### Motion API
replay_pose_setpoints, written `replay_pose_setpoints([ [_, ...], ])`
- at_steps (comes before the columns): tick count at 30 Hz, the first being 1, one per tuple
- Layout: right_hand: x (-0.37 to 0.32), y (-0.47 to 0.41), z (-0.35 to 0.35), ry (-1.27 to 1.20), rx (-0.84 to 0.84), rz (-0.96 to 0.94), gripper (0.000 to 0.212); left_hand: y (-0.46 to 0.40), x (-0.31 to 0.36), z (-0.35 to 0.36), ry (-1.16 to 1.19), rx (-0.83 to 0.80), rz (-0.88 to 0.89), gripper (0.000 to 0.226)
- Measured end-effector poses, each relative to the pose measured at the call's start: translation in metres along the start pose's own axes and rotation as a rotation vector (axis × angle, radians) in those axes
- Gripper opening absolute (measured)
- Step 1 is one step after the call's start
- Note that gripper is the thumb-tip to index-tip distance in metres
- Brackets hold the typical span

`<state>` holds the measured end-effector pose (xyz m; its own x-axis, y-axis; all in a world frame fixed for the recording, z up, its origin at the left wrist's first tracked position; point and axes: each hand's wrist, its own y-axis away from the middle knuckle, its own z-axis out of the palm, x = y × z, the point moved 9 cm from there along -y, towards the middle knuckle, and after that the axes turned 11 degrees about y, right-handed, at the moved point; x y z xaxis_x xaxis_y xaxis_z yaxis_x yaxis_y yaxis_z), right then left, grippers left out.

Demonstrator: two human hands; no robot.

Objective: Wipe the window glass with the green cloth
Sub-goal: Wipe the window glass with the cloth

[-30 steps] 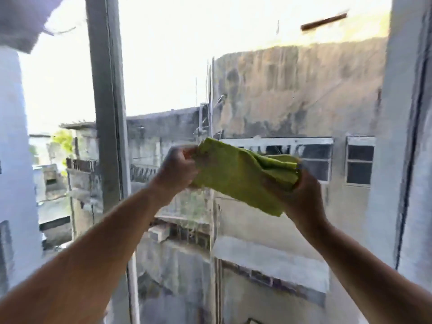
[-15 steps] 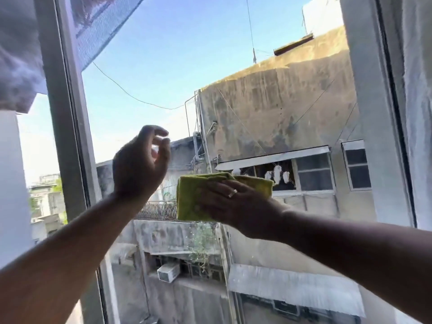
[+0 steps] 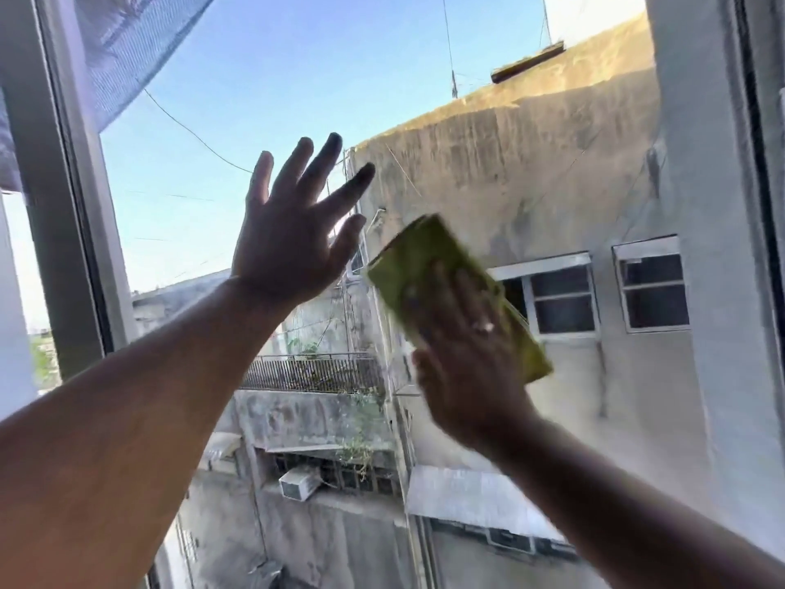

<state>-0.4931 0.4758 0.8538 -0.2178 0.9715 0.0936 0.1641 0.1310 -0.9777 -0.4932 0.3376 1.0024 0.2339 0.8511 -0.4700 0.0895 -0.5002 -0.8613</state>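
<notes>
The folded green cloth lies flat against the window glass, tilted with its upper end to the left. My right hand presses on it with the palm and spread fingers, covering its lower middle. My left hand is raised to the left of the cloth, fingers spread wide, holding nothing; whether it touches the glass I cannot tell. The pane fills most of the view, with sky and grey buildings behind it.
A grey vertical window frame bounds the pane on the left, another frame on the right. A blue mesh hangs at the top left outside.
My left hand let go of the cloth, rose and spread its fingers. My right hand pressed the cloth flat on the glass and turned it to a tilt. The view moved upward.
</notes>
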Motion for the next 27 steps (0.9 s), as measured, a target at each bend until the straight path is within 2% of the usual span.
replay_pose_setpoints([
  [2, -0.087, 0.048, 0.016, -0.048, -0.135, -0.471, 0.060, 0.001, -0.004, 0.001, 0.017, -0.007, 0.010, 0.053],
  [3, -0.105, 0.066, 0.020, -0.037, -0.190, -0.631, 0.058, 0.001, -0.006, 0.001, 0.024, -0.013, 0.010, 0.054],
  [4, -0.104, 0.072, 0.021, -0.033, -0.212, -0.704, 0.056, 0.001, -0.007, 0.001, 0.026, -0.010, 0.008, 0.054],
  [5, -0.091, 0.067, 0.020, -0.035, -0.211, -0.692, 0.054, 0.001, -0.007, 0.001, 0.027, -0.001, 0.004, 0.053],
  [7, -0.044, 0.044, 0.010, -0.011, -0.162, -0.495, 0.052, 0.002, -0.005, 0.000, 0.019, 0.019, 0.001, 0.052],
  [11, 0.100, 0.029, -0.025, 0.022, -0.026, 0.222, 0.051, 0.001, -0.002, -0.001, 0.011, 0.023, -0.002, 0.053],
  [12, 0.106, 0.037, -0.023, 0.030, -0.030, 0.308, 0.052, 0.001, -0.001, -0.001, 0.012, 0.024, -0.008, 0.053],
  [13, 0.092, 0.050, -0.015, 0.049, -0.034, 0.300, 0.054, 0.001, -0.001, 0.000, 0.013, 0.023, -0.013, 0.053],
  [14, 0.062, 0.063, -0.007, 0.058, -0.053, 0.196, 0.057, 0.001, -0.001, 0.000, 0.014, 0.020, -0.015, 0.053],
  [16, -0.023, 0.104, 0.016, 0.057, -0.176, -0.237, 0.062, 0.002, -0.001, 0.000, 0.014, 0.007, -0.021, 0.053],
  [17, -0.049, 0.124, 0.022, 0.086, -0.228, -0.438, 0.064, 0.002, -0.001, -0.001, 0.011, 0.001, -0.019, 0.053],
  [18, -0.049, 0.133, 0.024, 0.118, -0.231, -0.544, 0.065, 0.002, -0.001, -0.001, 0.011, -0.003, -0.016, 0.053],
  [19, -0.030, 0.126, 0.023, 0.138, -0.207, -0.520, 0.065, 0.002, 0.000, -0.001, 0.012, -0.005, -0.015, 0.053],
  [20, 0.002, 0.109, 0.019, 0.165, -0.165, -0.389, 0.063, 0.002, 0.001, 0.000, 0.011, -0.003, -0.015, 0.053],
  [22, 0.087, 0.070, 0.002, 0.248, -0.083, -0.003, 0.061, 0.002, 0.001, 0.001, -0.001, 0.013, -0.021, 0.053],
  [24, 0.163, 0.034, -0.021, 0.337, -0.080, 0.320, 0.058, 0.002, 0.000, 0.001, -0.010, 0.031, -0.017, 0.053],
  [25, 0.182, 0.020, -0.031, 0.328, -0.069, 0.420, 0.055, 0.002, 0.001, 0.001, -0.011, 0.039, -0.010, 0.053],
  [27, 0.170, 0.000, -0.038, 0.283, -0.015, 0.499, 0.048, 0.001, 0.001, 0.000, -0.005, 0.054, -0.006, 0.052],
])
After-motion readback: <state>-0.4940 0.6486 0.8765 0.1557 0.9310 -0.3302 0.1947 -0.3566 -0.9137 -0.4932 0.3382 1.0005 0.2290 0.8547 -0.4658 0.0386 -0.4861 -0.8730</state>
